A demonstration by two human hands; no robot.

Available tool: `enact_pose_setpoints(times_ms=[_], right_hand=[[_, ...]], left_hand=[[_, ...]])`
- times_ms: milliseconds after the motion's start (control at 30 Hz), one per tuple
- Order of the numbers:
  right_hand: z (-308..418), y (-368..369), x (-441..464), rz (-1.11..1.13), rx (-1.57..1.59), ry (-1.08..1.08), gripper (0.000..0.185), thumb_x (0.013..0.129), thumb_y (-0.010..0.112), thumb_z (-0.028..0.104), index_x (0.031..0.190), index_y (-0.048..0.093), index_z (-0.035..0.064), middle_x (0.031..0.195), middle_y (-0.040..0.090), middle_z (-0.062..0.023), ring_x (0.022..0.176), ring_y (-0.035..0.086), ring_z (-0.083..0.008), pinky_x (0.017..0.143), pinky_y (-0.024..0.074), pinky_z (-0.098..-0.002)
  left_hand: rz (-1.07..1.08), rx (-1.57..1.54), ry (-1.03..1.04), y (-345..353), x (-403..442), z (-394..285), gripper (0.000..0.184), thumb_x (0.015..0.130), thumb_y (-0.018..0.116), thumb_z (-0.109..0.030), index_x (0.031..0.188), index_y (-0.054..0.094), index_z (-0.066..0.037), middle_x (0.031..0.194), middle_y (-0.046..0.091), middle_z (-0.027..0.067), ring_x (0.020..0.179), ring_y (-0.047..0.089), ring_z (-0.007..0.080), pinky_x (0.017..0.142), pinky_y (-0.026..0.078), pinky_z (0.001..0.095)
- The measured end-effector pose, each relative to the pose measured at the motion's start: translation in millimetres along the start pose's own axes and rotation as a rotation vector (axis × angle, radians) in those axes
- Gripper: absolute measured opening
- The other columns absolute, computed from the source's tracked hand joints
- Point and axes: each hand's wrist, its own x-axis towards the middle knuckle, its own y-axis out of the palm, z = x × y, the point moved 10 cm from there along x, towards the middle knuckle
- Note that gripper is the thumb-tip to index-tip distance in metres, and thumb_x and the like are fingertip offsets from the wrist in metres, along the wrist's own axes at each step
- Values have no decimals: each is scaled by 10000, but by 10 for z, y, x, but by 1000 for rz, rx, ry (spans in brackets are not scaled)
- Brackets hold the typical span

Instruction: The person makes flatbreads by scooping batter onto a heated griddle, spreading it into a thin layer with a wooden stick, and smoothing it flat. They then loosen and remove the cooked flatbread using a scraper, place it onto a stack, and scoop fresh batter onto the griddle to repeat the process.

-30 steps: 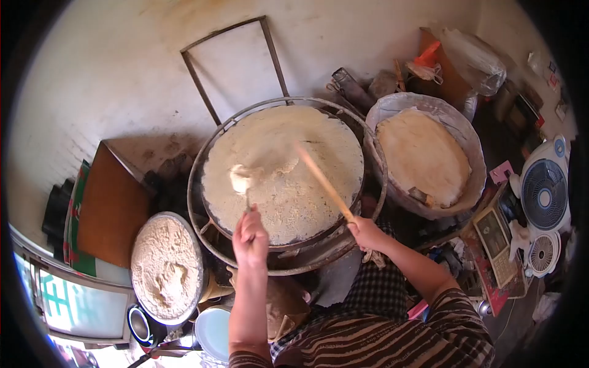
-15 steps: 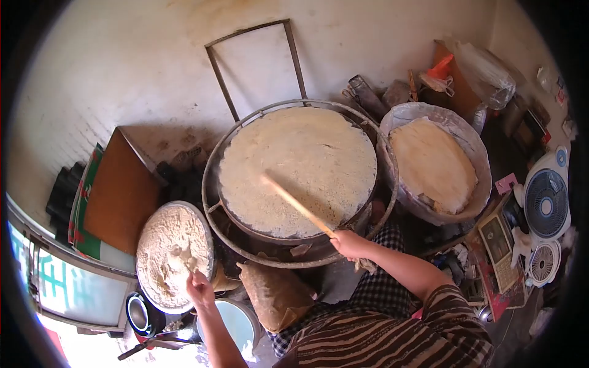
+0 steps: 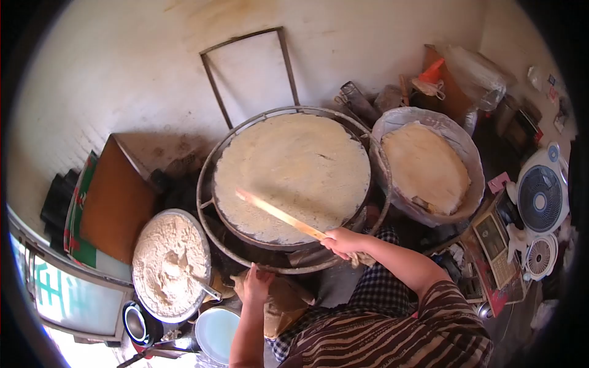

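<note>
One wooden stick [image 3: 279, 214] is clamped in the fingers of the right hand [image 3: 345, 241], over one griddle's [image 3: 282, 248] near edge; left hand [image 3: 256, 288] fingers can't be told, tbh. Green writing [image 3: 53, 287] isn't readable.

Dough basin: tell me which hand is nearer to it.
Left. The left hand is to the right of the dough basin, apart from it; the right hand is farther right, its grip on the wooden stick.

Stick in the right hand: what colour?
The stick is pale yellowish tan; it shows best in the head view.
</note>
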Motion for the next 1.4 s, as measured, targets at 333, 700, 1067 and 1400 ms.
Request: enact_pose_setpoints(times_ms=[333, 700, 1067, 1400], right_hand=[[-1186, -1185, -1114, -536, -226, 299, 401, 972, 376, 376, 1305, 341, 156, 703, 629, -138, 557, 628, -268, 566, 498, -408], [-921, -1268, -996, -676, -734, 180, 624, 933, 462, 308, 1482, 168, 277, 784, 657, -202, 708, 644, -373, 650, 501, -485], [-1006, -96, -1547, -148, 411, 1, 524, 964, 461, 218, 1462, 304, 171, 782, 670, -98, 540, 611, -178, 535, 500, -356], [-904, -323, -1255, -625, -362, -170, 603, 893, 541, 251, 1450, 313, 237, 660, 615, -186, 567, 612, -360, 553, 486, -462]], left_hand=[[-159, 201, 110, 57, 386, -306, 226, 970, 444, -300, 943, 438, -76, 746, 492, 89, 668, 542, 254, 673, 539, 505], [-243, -68, 249, -79, 472, -358, 286, 960, 506, -350, 1010, 459, -72, 820, 497, 79, 723, 530, 203, 720, 532, 435], [-175, 70, 244, -161, 793, -786, 261, 989, 445, -334, 856, 425, -110, 645, 384, -1, 516, 376, 128, 476, 401, 310], [-220, 116, 241, -175, 846, -860, 278, 998, 418, -338, 830, 397, -117, 630, 374, 0, 498, 366, 130, 448, 387, 308]])
